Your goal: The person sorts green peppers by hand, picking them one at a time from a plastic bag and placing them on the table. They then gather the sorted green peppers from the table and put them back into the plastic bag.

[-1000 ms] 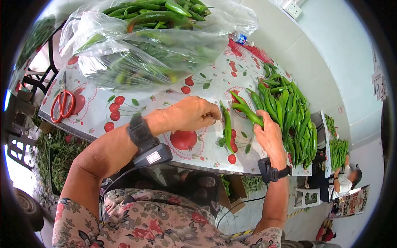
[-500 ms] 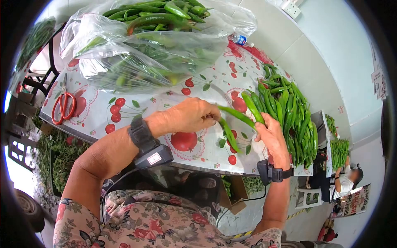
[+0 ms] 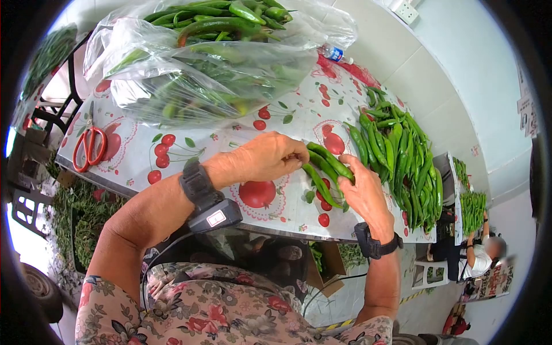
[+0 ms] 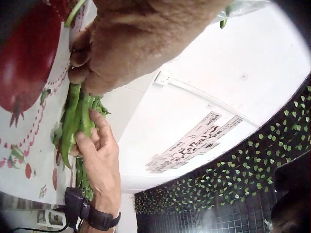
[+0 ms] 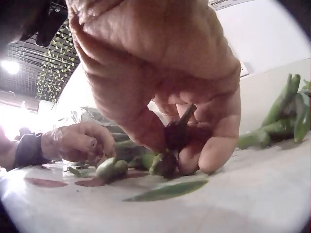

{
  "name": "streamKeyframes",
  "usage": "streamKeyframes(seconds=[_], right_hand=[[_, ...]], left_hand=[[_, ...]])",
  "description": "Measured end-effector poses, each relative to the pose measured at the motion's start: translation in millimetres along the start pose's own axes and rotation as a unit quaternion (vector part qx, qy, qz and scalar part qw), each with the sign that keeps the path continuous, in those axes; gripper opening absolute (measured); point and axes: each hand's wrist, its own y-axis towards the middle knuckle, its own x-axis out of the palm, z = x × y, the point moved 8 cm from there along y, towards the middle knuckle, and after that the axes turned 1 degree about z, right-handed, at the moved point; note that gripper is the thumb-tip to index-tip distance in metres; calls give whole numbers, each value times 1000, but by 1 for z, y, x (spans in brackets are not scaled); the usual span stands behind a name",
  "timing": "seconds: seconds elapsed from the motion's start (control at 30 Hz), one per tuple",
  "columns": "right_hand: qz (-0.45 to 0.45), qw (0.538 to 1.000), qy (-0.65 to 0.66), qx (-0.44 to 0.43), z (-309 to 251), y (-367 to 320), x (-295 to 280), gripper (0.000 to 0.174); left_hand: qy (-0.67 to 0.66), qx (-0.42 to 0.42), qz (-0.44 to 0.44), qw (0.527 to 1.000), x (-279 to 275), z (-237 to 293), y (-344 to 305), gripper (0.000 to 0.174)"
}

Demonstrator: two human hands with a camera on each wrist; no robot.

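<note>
Here, peppers (image 3: 326,165), cherry-print tablecloth (image 3: 129,158), white wall (image 3: 454,57).

Bare counter (image 3: 129,169) runs from the left hand (image 3: 267,158) out to the red scissors (image 3: 87,146) near the left edge, giving passage there. The far side is blocked by a bulging plastic bag (image 3: 207,80) of green peppers. A heaped pepper pile (image 3: 402,155) lies just beside the right hand (image 3: 361,192). Two peppers (image 3: 325,167), gripped by both hands, fill the gap between them.
</note>
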Motion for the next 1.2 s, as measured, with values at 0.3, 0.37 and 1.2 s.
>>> streamKeyframes(seconds=[0.3, 0.37, 1.2], right_hand=[[2, 999, 29, 28, -3, 0, -8, 40], [0, 996, 82, 35, -4, -1, -10, 38], [81, 926, 368, 9, -23, -38, -29, 39]], left_hand=[[24, 72, 110, 991, -17, 7, 3, 32], [43, 68, 129, 988, -19, 13, 0, 40], [-135, -62, 83, 985, -26, 19, 1, 42]])
